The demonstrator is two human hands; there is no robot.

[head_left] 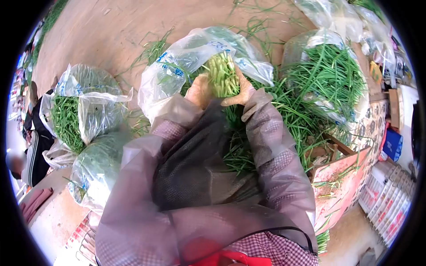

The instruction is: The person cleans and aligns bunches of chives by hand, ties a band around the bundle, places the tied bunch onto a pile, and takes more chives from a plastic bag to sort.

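Note:
Between my two hands is a thick bundle of green chives [221,76], its pale cut ends facing up toward me. My left hand [199,91] presses against the bundle's left side. On the opposite side, the thumb and fingers of my right hand [241,90] wrap around it. A clear plastic bag with blue print [171,73] lies open just beyond and to the left of the hands. Loose chives [288,108] spread to the right of my right forearm. The far ends of the bundle are hidden.
A bag filled with chives [330,75] stands at the right, near a pink board [341,181]. More bags of chives [66,119] sit at the left. Scattered stalks lie on the brown floor [111,31]. A person in dark clothing [35,155] is at the far left.

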